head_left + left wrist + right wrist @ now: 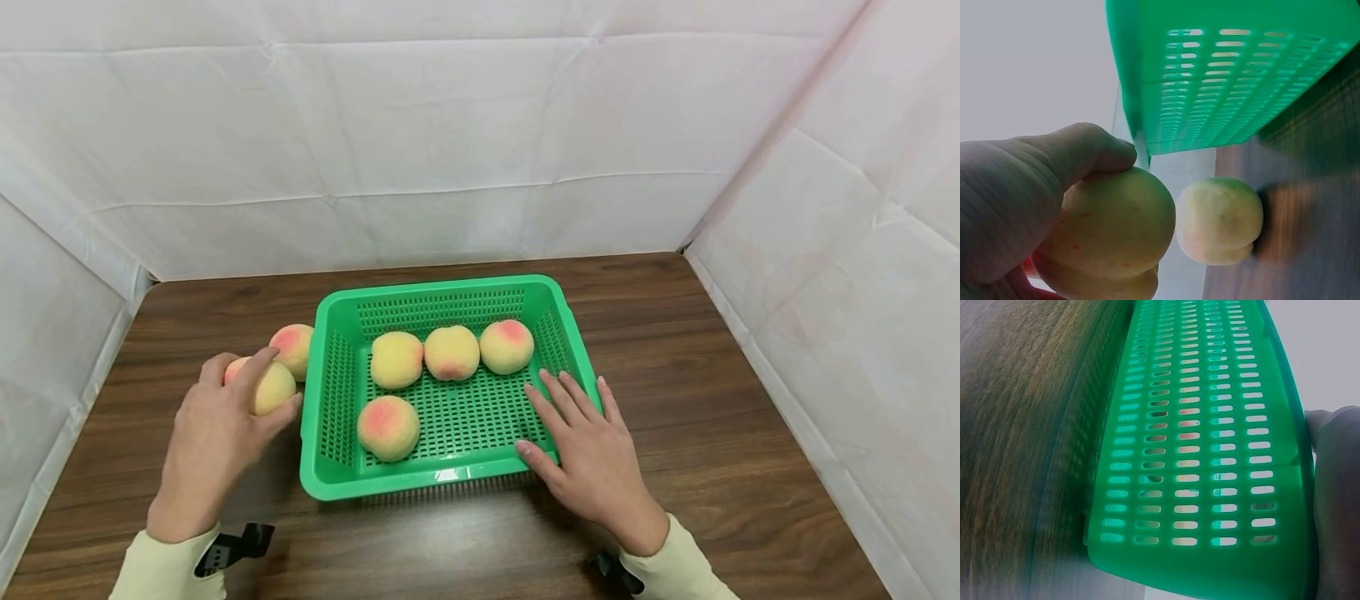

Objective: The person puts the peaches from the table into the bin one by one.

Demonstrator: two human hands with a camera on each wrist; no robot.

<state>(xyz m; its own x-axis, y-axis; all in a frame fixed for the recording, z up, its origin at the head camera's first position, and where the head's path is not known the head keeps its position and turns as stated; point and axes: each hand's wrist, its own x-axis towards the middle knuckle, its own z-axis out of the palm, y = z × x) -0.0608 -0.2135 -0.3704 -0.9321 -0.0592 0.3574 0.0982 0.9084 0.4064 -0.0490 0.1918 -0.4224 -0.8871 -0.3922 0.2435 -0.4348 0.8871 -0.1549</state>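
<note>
My left hand [219, 425] grips a yellow peach [274, 388] with a pink blush, just left of the green plastic basket [442, 480]. In the left wrist view the held peach [1113, 225] sits under the thumb, raised beside the basket wall. Another peach [294, 350] rests on the table against the basket's left side. Inside the basket lie a row of three peaches [452, 353] toward the back and one peach [388, 428] at the front left. My right hand [588, 450] lies over the basket's front right corner, fingers straight and spread across the rim.
The basket stands on a dark brown wooden table [720, 433]. White sheeting [450, 125] hangs behind the table and along both sides. Black straps [234, 548] sit at both wrists.
</note>
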